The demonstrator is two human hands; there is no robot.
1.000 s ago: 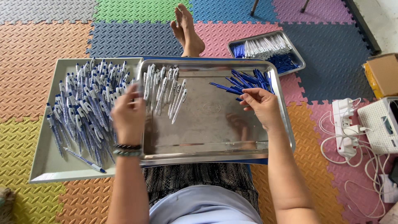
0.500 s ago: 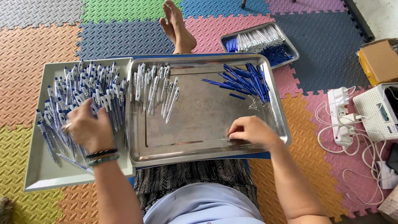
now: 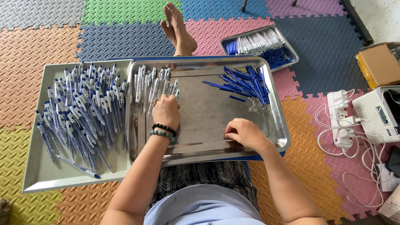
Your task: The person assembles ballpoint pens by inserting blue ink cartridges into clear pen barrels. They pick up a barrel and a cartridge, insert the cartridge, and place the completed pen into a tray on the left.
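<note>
A steel tray [image 3: 208,137] lies across my lap. My left hand [image 3: 166,111] rests on a row of white pen barrels [image 3: 151,83] at the tray's far left, fingers curled over them. My right hand [image 3: 246,133] sits near the tray's front edge, fingers curled down on the metal; whether it holds anything is hidden. Blue pen refills [image 3: 246,83] lie in a loose heap at the tray's far right, with small springs [image 3: 253,107] beside them. To the left, a grey tray [image 3: 35,175] holds a big pile of assembled blue-and-white pens [image 3: 79,112].
A third tray [image 3: 287,48] of white and blue pen parts lies on the foam mats beyond. My bare feet [image 3: 177,27] stretch ahead. At right lie a power strip [image 3: 339,121] with white cables, a white device [image 3: 377,112] and a cardboard box [image 3: 379,62].
My left hand went from the steel tray to the pile of finished pens and came back to the white barrels. My right hand drew back from the blue refills to the tray's front edge.
</note>
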